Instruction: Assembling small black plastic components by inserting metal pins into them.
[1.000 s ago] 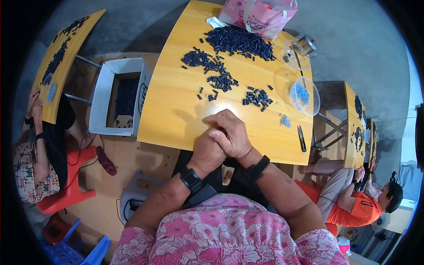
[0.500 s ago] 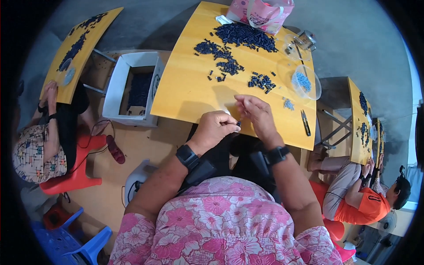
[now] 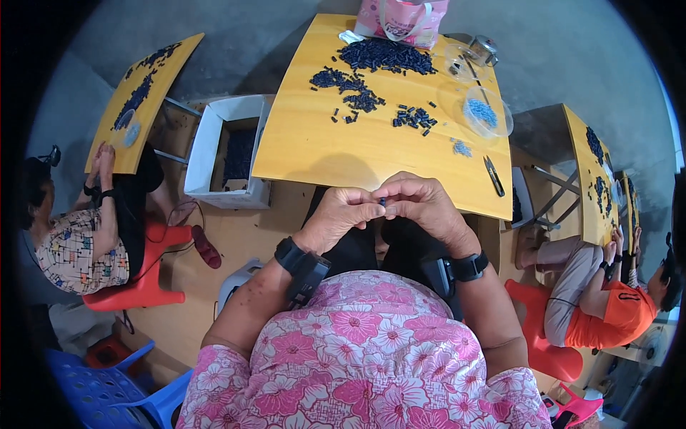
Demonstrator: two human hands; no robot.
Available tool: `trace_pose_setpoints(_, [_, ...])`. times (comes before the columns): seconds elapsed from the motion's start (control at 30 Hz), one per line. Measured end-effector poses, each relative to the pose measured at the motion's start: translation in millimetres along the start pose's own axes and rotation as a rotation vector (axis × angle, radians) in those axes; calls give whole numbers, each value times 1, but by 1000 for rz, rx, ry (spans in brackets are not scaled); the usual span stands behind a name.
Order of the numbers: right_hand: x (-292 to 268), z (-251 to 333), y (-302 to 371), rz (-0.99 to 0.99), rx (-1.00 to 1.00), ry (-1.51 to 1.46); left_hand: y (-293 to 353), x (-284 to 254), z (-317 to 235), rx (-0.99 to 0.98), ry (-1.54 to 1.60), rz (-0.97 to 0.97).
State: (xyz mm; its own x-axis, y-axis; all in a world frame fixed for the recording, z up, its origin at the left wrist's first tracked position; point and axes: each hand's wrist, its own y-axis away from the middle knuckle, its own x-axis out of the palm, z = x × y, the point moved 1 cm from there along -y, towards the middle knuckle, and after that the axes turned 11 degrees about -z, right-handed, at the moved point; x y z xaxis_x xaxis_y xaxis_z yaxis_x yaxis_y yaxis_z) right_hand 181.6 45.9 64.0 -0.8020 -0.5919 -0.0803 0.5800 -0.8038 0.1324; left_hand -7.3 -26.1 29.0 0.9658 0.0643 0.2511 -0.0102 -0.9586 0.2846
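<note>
A small dark piece [image 3: 382, 202] sits at the near middle, pinched in the left hand [image 3: 337, 218], the right hand's [image 3: 426, 209] fingertips meeting it; mostly covered, it shows only a short, near-black bit; its tilt is unclear.

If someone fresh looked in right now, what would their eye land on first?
Probably the pink floral top filling the lower middle and, above it, the left hand and right hand, their fingers meeting at a small dark piece by the near edge of the yellow table. Next, the heap of dark pieces at the far end, below the pink bag.
</note>
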Motion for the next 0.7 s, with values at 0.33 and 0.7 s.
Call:
trace_pose_setpoints(0.33, [-59,31,40,-221,-33,-223,-3,22,-9,-45,-36,-23])
trace_pose_setpoints(0.7, [-140,-41,147,-846,173,-141,-18,3,20,-110,-102,-51])
